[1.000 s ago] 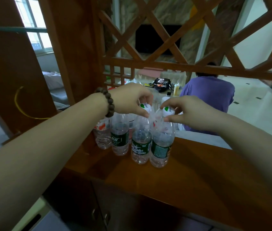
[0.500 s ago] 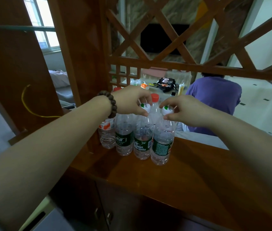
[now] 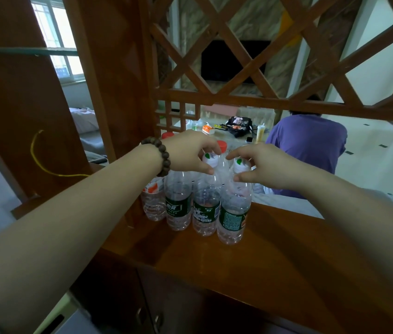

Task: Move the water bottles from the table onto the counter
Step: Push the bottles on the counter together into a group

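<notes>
Head view: a cluster of clear plastic water bottles stands upright on the wooden surface (image 3: 275,261), long axes vertical and caps up, packed shoulder to shoulder in a row near its far edge at about 12 o'clock from the viewer. The right-end bottle (image 3: 234,213) has a dark green label with small white print too fine to read and a white cap bearing a green mark. The bottle beside it (image 3: 206,210) carries a green label with white characters that I cannot read, and has the same kind of white cap with a green logo. The next bottle (image 3: 178,206) wears a dark green label with large white Chinese characters, blurred. At the 9 o'clock end, the orange-labelled bottle (image 3: 153,201) shows a white and orange wrap. A red cap (image 3: 222,145) of another bottle peeks out behind the row.

The left hand (image 3: 188,150), with a bead bracelet (image 3: 159,157) on its wrist, pinches the white cap of the second bottle from the right between thumb and fingers. The right hand (image 3: 260,165) grasps the neck and cap of the right-end bottle with curled fingers and thumb.

Beyond, at 12 o'clock, a wooden lattice screen (image 3: 238,68) rises from the surface; through it a low table (image 3: 217,133) holds clutter, and a person in a purple shirt (image 3: 308,141) sits at 1 o'clock.
</notes>
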`<state>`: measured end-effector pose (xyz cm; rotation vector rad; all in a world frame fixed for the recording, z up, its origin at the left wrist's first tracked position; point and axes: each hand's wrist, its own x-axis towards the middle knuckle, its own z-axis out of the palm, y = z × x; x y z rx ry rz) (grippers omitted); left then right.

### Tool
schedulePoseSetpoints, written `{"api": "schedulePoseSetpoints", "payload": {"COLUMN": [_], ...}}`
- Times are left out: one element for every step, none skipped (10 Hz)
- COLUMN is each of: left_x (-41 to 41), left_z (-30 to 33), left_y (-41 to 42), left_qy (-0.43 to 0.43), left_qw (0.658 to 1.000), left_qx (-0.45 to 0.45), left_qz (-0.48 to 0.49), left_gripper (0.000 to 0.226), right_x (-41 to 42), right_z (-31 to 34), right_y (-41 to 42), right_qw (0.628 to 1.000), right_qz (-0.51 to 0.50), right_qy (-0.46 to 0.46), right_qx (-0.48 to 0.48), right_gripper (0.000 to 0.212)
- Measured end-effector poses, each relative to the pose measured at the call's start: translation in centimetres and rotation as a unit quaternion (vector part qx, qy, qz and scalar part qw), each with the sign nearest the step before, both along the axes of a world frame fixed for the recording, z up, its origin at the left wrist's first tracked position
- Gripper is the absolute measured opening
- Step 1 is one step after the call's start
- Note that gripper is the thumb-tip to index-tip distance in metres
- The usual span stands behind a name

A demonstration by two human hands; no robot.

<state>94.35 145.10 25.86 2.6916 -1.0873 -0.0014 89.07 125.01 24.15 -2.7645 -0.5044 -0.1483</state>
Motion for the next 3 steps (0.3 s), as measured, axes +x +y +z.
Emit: {"api": "schedulePoseSetpoints", "payload": {"left_x": [-0.4, -0.6, -1.5], "left_z": [0.1, 0.0, -0.2], "left_y": [-0.1, 0.1, 0.3], "left_qy": [-0.008, -0.029, -0.062], "left_qw": [1.000, 1.000, 0.997], "left_qx": [0.003, -0.001, -0.018], "left_qz": [0.004, 0.012, 0.030], "left_gripper": [0.059, 0.056, 0.054], "right_x": [-0.1, -0.3, -0.9], "right_z": [0.0, 0.0, 0.1], "right_y": [0.0, -0.1, 0.1], "right_qw": [1.000, 1.000, 1.000], "right_qz": [0.002, -0.004, -0.006], "right_qy": [-0.003, 0.000, -0.011], "right_qx": [0.001, 0.011, 0.015], "right_gripper": [0.059, 0.062, 0.060]}}
